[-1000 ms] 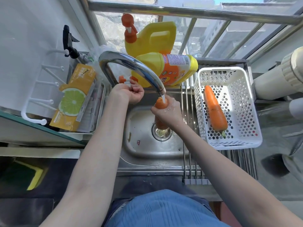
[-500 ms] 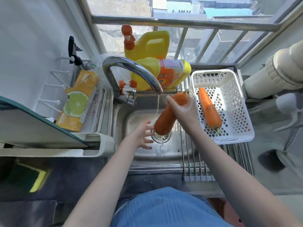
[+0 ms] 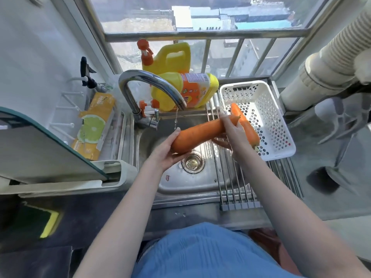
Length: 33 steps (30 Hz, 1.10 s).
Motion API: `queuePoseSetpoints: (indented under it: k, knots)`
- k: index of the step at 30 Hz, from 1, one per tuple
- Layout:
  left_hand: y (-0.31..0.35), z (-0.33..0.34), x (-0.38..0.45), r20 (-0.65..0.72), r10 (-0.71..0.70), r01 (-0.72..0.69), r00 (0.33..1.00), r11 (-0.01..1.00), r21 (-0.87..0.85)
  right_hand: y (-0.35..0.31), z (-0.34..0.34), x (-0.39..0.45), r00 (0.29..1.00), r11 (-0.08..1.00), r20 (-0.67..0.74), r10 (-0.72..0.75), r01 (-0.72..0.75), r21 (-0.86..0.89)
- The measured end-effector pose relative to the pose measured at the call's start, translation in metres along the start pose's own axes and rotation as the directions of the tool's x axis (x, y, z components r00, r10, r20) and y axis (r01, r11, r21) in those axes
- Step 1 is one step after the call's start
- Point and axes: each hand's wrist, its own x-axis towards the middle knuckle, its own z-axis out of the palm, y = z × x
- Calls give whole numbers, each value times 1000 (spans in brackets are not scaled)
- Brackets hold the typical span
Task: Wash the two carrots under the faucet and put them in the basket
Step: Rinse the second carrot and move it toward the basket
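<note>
The second carrot (image 3: 202,135) lies nearly level over the sink (image 3: 200,183), held at both ends: the left hand (image 3: 168,152) cups its thick end from below with fingers curled up around it, and the right hand (image 3: 230,130) wraps the thin end, thumb over the top. The faucet (image 3: 152,87) gives only a thin trickle, which falls just beside the thick end and hardly wets it. The other carrot (image 3: 246,127) already lies in the white basket (image 3: 281,149), which sits on the roll-up rack (image 3: 236,191) to the right of the sink, so the step in hand is judged to be finishing the rinse and carrying this one across. To do it well, slide the thick end back under the stream, or else accept the wash as done; a rub with the left palm along the length while the right hand turns the tip would clear any grit. Whether dirt remains cannot be told from this distance. For the transfer, let the left hand release first, keep the right hand's grip firm since a wet carrot slips easily, and lay it alongside its mate, not dropping it onto the basket's rim
</note>
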Motion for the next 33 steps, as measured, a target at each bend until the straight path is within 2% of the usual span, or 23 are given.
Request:
queuePoseSetpoints:
  k: [3,8,9,11,13,14,16,18,20,21,22,24,25,26,27,28,29,30,32,33]
  knots:
    - [6,-2,-13,34,76,-82,997,967,241,8,1,0,999,998,6,43,-43,36]
    - [9,1,-33,114,125,-167,986,831,531,21,19,6,996,992,1,94,-94,80]
    - [7,3,-33,115,190,-221,975,768,601,26,23,7,991,984,7,136,-135,112]
    - [2,7,-29,127,360,-321,924,556,767,34,27,5,962,946,76,261,-271,176]
    - [-3,12,-29,161,480,-343,862,319,883,36,30,-3,908,899,201,368,-402,173]
    - [-5,14,-30,181,514,-341,839,237,910,37,31,-7,886,887,250,391,-435,153]
    - [-7,17,-32,211,551,-347,807,152,926,39,31,-11,868,890,291,402,-445,100]
    - [-5,18,-34,227,590,-370,775,132,920,41,26,-10,864,906,297,407,-424,-8]
    - [0,19,-34,204,649,-394,733,161,905,39,17,-11,858,892,270,438,-378,-247]
    - [4,20,-34,193,678,-407,709,170,898,38,11,-11,879,869,235,416,-308,-386]
    - [9,21,-34,189,698,-416,690,169,894,38,6,-10,922,839,195,335,-198,-506]
    - [18,24,-35,220,700,-432,679,140,891,40,-2,-2,990,731,144,-7,103,-674]
    - [23,27,-36,245,683,-440,688,125,889,41,-5,2,969,651,169,-181,247,-718]
    - [26,30,-36,270,662,-450,699,114,886,39,-6,2,930,579,244,-275,363,-730]
    - [28,33,-36,294,641,-459,709,104,882,37,-5,2,890,512,358,-282,455,-729]
    - [29,36,-36,319,621,-469,716,90,879,37,-4,2,852,474,472,-228,520,-710]
    - [29,40,-36,343,606,-481,718,76,873,37,-2,0,828,483,536,-166,542,-688]
    - [28,44,-34,362,596,-494,717,68,867,37,0,-4,818,546,560,-133,532,-648]
    - [27,50,-32,374,595,-518,712,85,851,43,3,-6,847,690,501,-179,471,-550]
    - [26,52,-32,368,599,-531,712,116,839,45,4,-5,867,719,443,-230,458,-523]
